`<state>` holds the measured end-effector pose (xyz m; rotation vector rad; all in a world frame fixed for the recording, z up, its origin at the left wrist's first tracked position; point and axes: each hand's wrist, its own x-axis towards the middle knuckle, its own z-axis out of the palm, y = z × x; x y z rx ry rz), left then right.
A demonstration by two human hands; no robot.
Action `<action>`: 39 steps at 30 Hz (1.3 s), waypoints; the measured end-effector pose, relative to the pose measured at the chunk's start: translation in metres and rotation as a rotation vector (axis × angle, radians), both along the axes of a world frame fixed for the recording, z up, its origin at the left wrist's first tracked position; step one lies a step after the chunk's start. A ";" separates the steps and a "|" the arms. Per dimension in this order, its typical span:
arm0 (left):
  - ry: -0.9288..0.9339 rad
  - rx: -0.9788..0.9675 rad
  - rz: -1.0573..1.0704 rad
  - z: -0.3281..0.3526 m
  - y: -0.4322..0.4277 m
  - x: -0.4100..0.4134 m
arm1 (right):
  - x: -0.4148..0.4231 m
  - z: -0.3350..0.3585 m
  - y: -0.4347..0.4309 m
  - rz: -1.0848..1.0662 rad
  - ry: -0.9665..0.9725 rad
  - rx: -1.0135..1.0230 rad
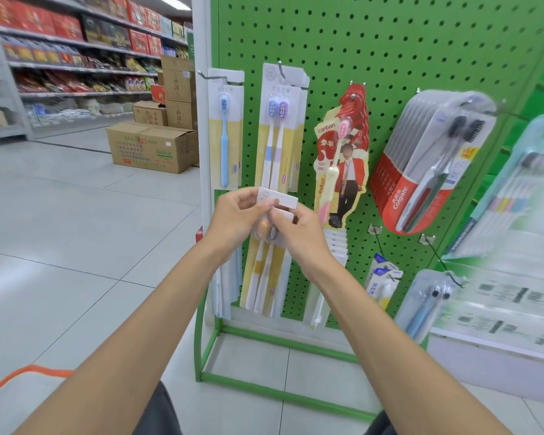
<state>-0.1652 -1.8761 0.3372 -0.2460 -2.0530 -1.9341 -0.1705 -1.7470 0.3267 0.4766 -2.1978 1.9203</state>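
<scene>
Fingers of left hand [233,215] and right hand [299,237] curled, pinching the white header of a twin toothbrush pack, pale yellow card with clear blister [261,268], centre of frame, close before the green perforated-metal rack [390,58]. Judged light, card bendy, blister slick: best gripped at the header edges. Hang hole hidden by fingers; print unreadable.

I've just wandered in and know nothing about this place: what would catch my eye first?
In the middle, the left hand and the right hand pinch the top of a twin toothbrush pack with orange and grey heads. Behind them stands a bright green pegboard hung with toothbrush packs, the red Colgate packs at its right the loudest. Cardboard boxes sit on the floor to the left.
</scene>
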 end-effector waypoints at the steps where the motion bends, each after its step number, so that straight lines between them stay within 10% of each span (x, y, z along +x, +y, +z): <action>1: 0.000 0.019 0.010 0.008 -0.003 0.002 | 0.002 0.010 -0.002 -0.003 0.033 0.034; 16: 0.053 0.079 0.382 0.139 -0.040 -0.037 | -0.030 0.195 0.026 -0.180 0.365 0.408; 39: 0.124 -0.054 0.460 0.151 -0.018 -0.153 | -0.164 0.240 0.011 0.055 0.045 0.756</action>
